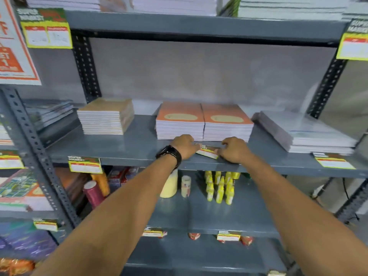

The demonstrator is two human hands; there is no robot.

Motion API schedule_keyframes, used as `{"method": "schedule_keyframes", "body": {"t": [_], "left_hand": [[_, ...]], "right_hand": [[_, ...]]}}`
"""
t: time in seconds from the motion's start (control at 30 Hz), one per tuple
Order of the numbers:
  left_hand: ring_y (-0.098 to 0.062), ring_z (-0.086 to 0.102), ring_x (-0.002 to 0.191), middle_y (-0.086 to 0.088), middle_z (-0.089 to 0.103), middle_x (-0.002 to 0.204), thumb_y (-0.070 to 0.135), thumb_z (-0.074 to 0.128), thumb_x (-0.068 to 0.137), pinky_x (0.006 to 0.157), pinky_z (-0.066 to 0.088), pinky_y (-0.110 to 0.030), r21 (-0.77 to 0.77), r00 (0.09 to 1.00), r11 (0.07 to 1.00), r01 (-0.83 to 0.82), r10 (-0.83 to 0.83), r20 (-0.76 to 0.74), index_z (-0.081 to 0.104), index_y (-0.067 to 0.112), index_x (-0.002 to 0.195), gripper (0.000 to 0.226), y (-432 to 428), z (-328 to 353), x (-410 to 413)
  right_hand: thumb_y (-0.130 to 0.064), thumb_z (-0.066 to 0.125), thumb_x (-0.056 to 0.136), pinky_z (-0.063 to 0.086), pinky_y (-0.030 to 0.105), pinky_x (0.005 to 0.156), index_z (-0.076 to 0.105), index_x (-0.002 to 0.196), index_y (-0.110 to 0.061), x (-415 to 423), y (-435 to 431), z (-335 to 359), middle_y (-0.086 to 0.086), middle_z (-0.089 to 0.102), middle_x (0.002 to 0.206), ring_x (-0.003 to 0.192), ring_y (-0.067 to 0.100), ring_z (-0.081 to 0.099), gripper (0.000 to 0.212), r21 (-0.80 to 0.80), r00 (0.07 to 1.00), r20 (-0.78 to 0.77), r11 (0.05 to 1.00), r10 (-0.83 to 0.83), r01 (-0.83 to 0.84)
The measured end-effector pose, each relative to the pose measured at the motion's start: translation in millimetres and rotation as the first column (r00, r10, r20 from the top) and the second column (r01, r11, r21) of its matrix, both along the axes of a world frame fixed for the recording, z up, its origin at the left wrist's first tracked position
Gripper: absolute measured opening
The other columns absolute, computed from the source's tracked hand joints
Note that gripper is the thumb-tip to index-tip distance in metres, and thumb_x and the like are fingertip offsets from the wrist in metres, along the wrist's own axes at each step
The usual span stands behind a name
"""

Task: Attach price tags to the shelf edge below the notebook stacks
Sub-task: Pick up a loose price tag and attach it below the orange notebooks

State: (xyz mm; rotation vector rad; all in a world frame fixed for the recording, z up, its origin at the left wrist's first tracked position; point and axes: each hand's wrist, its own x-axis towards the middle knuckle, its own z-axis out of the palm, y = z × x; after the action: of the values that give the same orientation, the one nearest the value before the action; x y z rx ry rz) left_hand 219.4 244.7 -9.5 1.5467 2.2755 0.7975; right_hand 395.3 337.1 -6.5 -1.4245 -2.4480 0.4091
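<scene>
At frame centre, a price tag (207, 151) pinched between both hands, lying tilted on the shelf edge (258, 166) just below the orange notebook stacks (203, 121). Left hand (185, 145) clenched on its left end, right hand (235, 150) gripping the right end. Probably light, thin, bendy card; best held by the ends, pressed flat.

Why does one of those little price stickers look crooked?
The price tag between the left hand and right hand sits tilted on the shelf edge below the orange notebook stacks; both hands are on it. The tag further left hangs straight.
</scene>
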Motion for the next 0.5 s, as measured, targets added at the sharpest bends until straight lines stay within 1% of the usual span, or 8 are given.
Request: {"method": "schedule_keyframes", "body": {"t": [0.07,0.13,0.2,0.23,0.27,0.33,0.4,0.5], "left_hand": [[-0.028,0.057,0.115,-0.007,0.061,0.127,0.04,0.071,0.078,0.097,0.048,-0.037,-0.002,0.996,1.0,-0.031,0.031,0.081,0.055,0.017,0.126,0.056,13.9,-5.5,10.0],[-0.026,0.056,0.117,-0.007,0.057,0.132,0.034,0.078,0.07,0.096,0.047,-0.033,-0.004,0.985,0.998,-0.062,0.062,0.161,0.046,0.017,0.134,0.074,20.5,-9.0,13.4],[-0.027,0.053,0.12,-0.01,0.052,0.136,0.028,0.082,0.068,0.093,0.045,-0.028,0.012,0.974,0.996,-0.084,0.08,0.211,0.039,0.013,0.139,0.084,23.2,-7.7,10.6],[-0.027,0.052,0.122,-0.01,0.05,0.137,0.025,0.083,0.069,0.094,0.044,-0.029,0.016,0.962,0.995,-0.095,0.087,0.259,0.037,0.011,0.14,0.085,22.8,-5.3,8.5],[-0.026,0.051,0.122,-0.009,0.05,0.138,0.025,0.084,0.07,0.098,0.044,-0.031,0.019,0.941,0.994,-0.105,0.093,0.326,0.038,0.011,0.139,0.084,20.7,-2.2,6.0],[-0.024,0.057,0.115,-0.008,0.058,0.131,0.023,0.084,0.071,0.096,0.048,-0.034,0.064,0.885,0.993,-0.096,0.055,0.463,0.053,0.011,0.127,0.066,13.9,2.1,1.0],[-0.028,0.065,0.106,-0.012,0.07,0.114,0.018,0.082,0.075,0.092,0.054,-0.037,0.154,0.837,0.987,-0.041,-0.05,0.546,0.066,0.009,0.108,0.037,-0.1,0.9,2.9],[-0.028,0.069,0.096,-0.015,0.074,0.1,0.02,0.078,0.079,0.088,0.056,-0.041,0.236,0.855,0.972,0.022,-0.141,0.499,0.072,0.009,0.098,0.022,-24.7,-10.4,12.4]], "right_hand": [[-0.04,0.074,0.075,0.047,0.033,0.09,0.066,0.116,-0.011,-6.3,-1.4,-3.3,0.011,0.064,0.125,0.113,0.03,0.058,0.051,0.005,0.998,-0.048,1.0,0.028,-0.028],[-0.03,0.077,0.072,0.047,0.029,0.075,0.072,0.101,-0.012,-12.7,-4.5,-3.1,0.01,0.07,0.103,0.099,0.027,0.064,0.033,-0.045,0.99,-0.137,0.998,0.039,-0.046],[-0.018,0.078,0.071,0.042,0.026,0.061,0.074,0.079,-0.014,-14.7,-5.4,-1.5,0.004,0.066,0.074,0.079,0.023,0.063,0.01,-0.16,0.954,-0.299,0.985,0.018,-0.069],[-0.012,0.078,0.071,0.042,0.025,0.059,0.073,0.073,-0.014,-14.7,-5.4,-1.1,0.002,0.064,0.069,0.074,0.02,0.059,0.006,-0.233,0.916,-0.402,0.967,-0.002,-0.1],[-0.006,0.077,0.073,0.044,0.024,0.061,0.074,0.074,-0.012,-13.7,-6.7,-0.1,0.003,0.065,0.07,0.073,0.018,0.058,0.006,-0.307,0.866,-0.5,0.941,-0.029,-0.145],[-0.003,0.073,0.077,0.048,0.028,0.067,0.075,0.084,-0.007,-10.2,-9.4,1.4,0.01,0.071,0.081,0.077,0.019,0.06,0.009,-0.385,0.786,-0.615,0.893,-0.061,-0.231],[-0.006,0.07,0.081,0.049,0.031,0.071,0.074,0.088,-0.01,-4.4,-16.3,3.4,0.011,0.072,0.089,0.08,0.018,0.062,0.009,-0.367,0.781,-0.625,0.888,-0.014,-0.278],[-0.009,0.07,0.084,0.047,0.028,0.068,0.071,0.083,-0.018,7.8,-30.1,3.0,0.002,0.068,0.08,0.073,0.012,0.057,0.009,-0.215,0.817,-0.559,0.927,0.141,-0.307]]}}
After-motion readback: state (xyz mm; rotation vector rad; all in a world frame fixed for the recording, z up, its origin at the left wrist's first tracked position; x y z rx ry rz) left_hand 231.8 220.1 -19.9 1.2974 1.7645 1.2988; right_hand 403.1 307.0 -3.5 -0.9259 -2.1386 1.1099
